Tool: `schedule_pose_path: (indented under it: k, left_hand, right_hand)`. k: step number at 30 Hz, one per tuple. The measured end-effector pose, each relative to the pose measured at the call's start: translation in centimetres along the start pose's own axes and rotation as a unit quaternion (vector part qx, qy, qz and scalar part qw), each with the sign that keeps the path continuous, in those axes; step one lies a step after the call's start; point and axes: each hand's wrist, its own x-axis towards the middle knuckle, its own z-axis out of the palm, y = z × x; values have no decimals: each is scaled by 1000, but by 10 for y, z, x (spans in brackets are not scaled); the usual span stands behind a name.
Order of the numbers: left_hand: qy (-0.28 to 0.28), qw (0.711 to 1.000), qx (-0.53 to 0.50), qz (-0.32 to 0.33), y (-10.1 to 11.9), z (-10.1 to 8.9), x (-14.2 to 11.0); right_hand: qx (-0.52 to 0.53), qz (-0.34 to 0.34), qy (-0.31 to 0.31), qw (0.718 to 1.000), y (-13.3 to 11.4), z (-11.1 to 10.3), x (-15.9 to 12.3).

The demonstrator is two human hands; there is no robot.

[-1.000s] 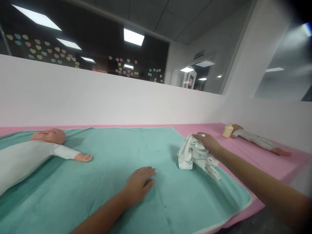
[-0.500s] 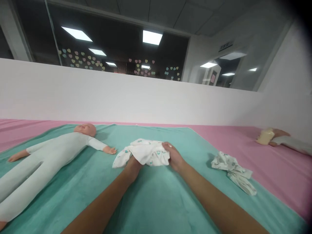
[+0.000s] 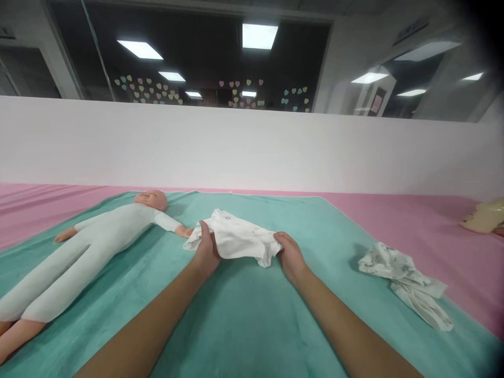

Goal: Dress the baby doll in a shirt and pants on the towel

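A small white printed baby garment (image 3: 236, 239) lies bunched on the teal blanket (image 3: 244, 325) in front of me. My left hand (image 3: 207, 252) grips its left side, fingers closed on the cloth. My right hand (image 3: 289, 254) pinches its right edge. A baby doll (image 3: 98, 239) in a pale one-piece suit lies on its back to the left, its outstretched hand almost touching the garment. A second crumpled printed garment (image 3: 405, 275) sits on the blanket's right side, away from both hands.
The teal blanket is spread over a pink sheet (image 3: 413, 220) that runs along a white wall (image 3: 252, 147). A cream-coloured object (image 3: 486, 216) lies at the far right edge. Dark windows with heart stickers are above the wall.
My right hand carried one garment from the right pile to the blanket's middle and my left hand joined it. Both hands now hold it. The view swung left.
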Motion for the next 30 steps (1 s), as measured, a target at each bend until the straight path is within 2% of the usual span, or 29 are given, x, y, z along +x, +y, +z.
schedule_pose_path:
  k: [5,10,14,20,25,27,30]
  left_hand:
    - [-38,999,-25,-26,9,-13,7]
    - [-12,999,-18,-30,15,-13,3]
    - [2,1000,14,-26,19,-10,0]
    - [26,998,-28,49,25,-12,1]
    - [27,995,-65,69,33,-15,4]
    - [38,994,-69,74,35,-17,5]
    - [27,996,-58,57,35,-20,6]
  right_hand:
    - [-21,-53,130,990,2,-24,14]
    - [-70,-91,233,966,-2,-52,28]
    - [-126,-105,280,946,-7,-68,34]
    - [-222,-99,241,939,-7,-64,29]
    - [-296,-109,150,937,-9,-54,25]
    - [-333,-114,113,929,-9,-53,24]
    - [-376,-134,93,912,-9,-53,22]
